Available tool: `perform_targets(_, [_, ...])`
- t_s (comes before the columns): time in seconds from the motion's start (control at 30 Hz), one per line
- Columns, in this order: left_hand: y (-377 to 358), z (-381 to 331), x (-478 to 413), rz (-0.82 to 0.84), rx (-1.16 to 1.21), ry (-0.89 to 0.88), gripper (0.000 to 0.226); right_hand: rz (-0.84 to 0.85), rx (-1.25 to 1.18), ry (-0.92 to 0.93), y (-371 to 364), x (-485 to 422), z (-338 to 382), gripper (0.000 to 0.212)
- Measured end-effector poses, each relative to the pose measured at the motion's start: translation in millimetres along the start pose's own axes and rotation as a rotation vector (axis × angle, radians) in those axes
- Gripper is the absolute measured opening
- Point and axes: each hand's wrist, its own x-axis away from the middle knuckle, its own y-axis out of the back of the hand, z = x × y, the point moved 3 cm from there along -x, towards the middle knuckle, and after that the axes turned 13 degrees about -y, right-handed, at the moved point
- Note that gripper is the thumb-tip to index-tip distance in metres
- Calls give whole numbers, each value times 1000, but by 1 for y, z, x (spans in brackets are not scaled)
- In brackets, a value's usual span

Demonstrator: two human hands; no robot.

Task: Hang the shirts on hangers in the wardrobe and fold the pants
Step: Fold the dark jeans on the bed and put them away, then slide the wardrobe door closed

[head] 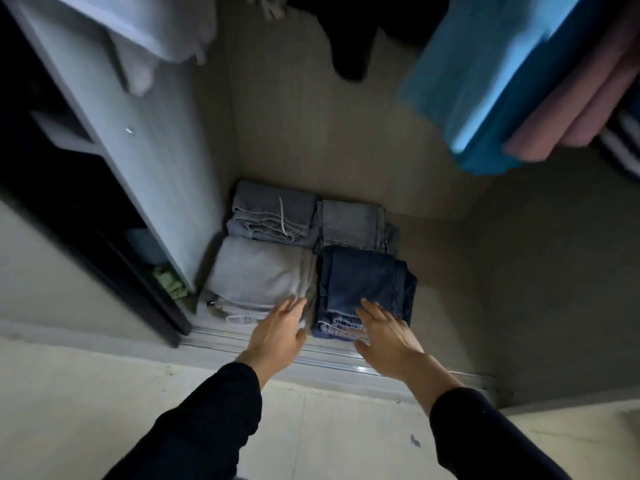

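Observation:
Folded pants lie in stacks on the wardrobe floor. Dark blue jeans (363,282) sit at the front right, light grey pants (256,271) at the front left. Two faded blue jeans stacks (273,209) (353,223) lie behind them. My left hand (277,330) reaches with straight fingers to the front edge of the grey pants, between the two front stacks. My right hand (384,327) lies flat with spread fingers on the front edge of the dark jeans. Above hang a blue shirt (485,81), a pink shirt (581,98), a white garment (152,32) and a black garment (349,39).
A grey wardrobe partition (138,150) stands left of the stacks, with dark shelves (62,133) beyond it holding a green cloth (171,282). A metal sliding-door track (329,362) runs along the wardrobe's front edge. Bare wardrobe floor (450,271) lies to the right of the pants.

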Motion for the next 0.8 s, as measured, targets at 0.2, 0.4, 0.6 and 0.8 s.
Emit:
perform_targets(0.2, [187,-54,93,-125,124,184,63,-39,5,213,165,123,111,55])
perform_targets(0.4, [400,-109,174,-273,101,257,53,-111,58,349,338,242,215,48])
perform_targets(0.6, [550,-132,211,-422,73,258,44,-270,64,444,481,307,285,47])
perform_targets(0.8, [637,-150,221,-648,131,249,39,-537,86,572,589,349,328,51])
